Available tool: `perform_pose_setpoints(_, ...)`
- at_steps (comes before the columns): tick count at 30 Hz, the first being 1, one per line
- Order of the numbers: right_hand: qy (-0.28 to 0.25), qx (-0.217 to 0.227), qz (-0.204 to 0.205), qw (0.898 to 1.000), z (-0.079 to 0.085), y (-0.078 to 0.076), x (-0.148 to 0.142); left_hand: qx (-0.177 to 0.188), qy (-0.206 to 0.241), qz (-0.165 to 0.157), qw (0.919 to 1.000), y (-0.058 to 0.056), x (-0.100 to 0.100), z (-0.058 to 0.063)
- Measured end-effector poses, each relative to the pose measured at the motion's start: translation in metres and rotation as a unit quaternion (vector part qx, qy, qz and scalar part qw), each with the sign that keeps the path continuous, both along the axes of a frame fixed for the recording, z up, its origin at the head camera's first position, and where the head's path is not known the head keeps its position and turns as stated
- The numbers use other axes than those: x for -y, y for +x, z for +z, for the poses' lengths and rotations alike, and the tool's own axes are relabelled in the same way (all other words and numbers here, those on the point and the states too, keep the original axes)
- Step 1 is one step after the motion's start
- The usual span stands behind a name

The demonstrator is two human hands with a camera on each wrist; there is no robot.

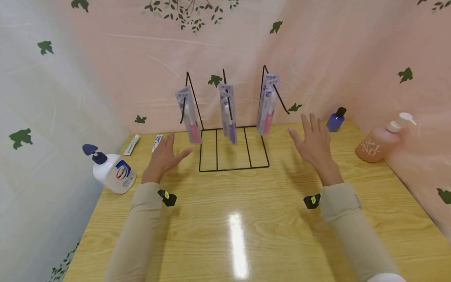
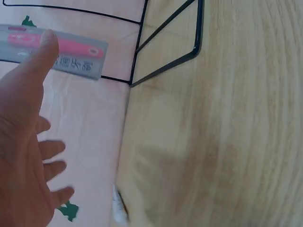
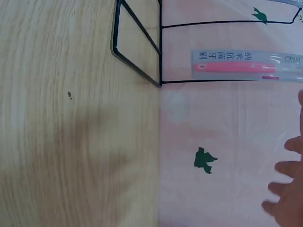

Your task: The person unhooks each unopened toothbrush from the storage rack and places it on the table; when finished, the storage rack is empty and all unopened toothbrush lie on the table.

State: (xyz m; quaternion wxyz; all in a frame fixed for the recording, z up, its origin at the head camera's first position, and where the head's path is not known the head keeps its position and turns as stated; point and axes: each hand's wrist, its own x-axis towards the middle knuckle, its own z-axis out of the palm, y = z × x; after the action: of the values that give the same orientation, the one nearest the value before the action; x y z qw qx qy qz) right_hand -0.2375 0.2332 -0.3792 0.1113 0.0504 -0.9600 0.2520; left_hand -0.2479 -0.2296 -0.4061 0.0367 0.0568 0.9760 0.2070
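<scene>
A black wire rack stands on the table, with packaged toothbrushes hanging from its three hooks. The left hook carries a pink toothbrush pack, the middle one a purple toothbrush pack, the right one another pink toothbrush pack. My left hand hovers left of the rack, fingers extended and thumb spread; in the left wrist view its thumb overlaps the pink pack, and contact cannot be told. My right hand is raised right of the rack, fingers spread, holding nothing.
At left stand a white pump bottle, a small white tube and another small tube, partly behind my left hand. At right are a blue bottle and a pink pump bottle. A patterned curtain hangs behind the table.
</scene>
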Motion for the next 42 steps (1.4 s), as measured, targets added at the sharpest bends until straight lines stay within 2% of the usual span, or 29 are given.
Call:
perform_pose_setpoints(3,-0.063,-0.055,0.026,0.996,-0.004,0.003,-0.005,0.013,0.062,-0.028,0.9976,0.002,0.003,-0.011)
perform_pose_setpoints(6,-0.12,-0.095,0.043,0.987,-0.01,0.009,-0.01,0.008,0.104,-0.057,0.9929,0.004,0.003,-0.026)
perform_pose_setpoints(12,-0.158,-0.169,0.064,0.971,-0.031,0.021,-0.01,-0.025,0.154,-0.108,0.9818,0.007,-0.005,-0.054)
perform_pose_setpoints(15,-0.161,-0.208,0.099,0.96,-0.041,0.025,-0.002,-0.018,0.181,-0.108,0.9774,0.009,-0.009,-0.065)
perform_pose_setpoints(19,-0.178,-0.232,0.153,0.944,-0.048,0.031,0.017,0.028,0.237,-0.082,0.9676,0.013,-0.012,-0.076)
perform_pose_setpoints(21,-0.186,-0.239,0.178,0.936,-0.049,0.032,0.031,0.039,0.255,-0.07,0.9637,0.014,-0.013,-0.08)
perform_pose_setpoints(23,-0.197,-0.244,0.202,0.928,-0.048,0.033,0.047,0.031,0.251,-0.07,0.965,0.014,-0.014,-0.082)
perform_pose_setpoints(29,-0.235,-0.233,0.266,0.906,-0.042,0.028,0.108,-0.021,0.186,-0.108,0.9763,0.009,-0.017,-0.084)
perform_pose_setpoints(35,-0.264,-0.189,0.324,0.889,-0.036,0.02,0.167,-0.029,0.148,-0.118,0.9815,0.005,-0.018,-0.083)
perform_pose_setpoints(39,-0.262,-0.167,0.337,0.889,-0.031,0.015,0.201,-0.038,0.143,-0.126,0.9809,0.005,-0.019,-0.083)
perform_pose_setpoints(42,-0.257,-0.15,0.319,0.9,-0.028,0.01,0.222,-0.041,0.14,-0.126,0.9812,0.005,-0.019,-0.081)
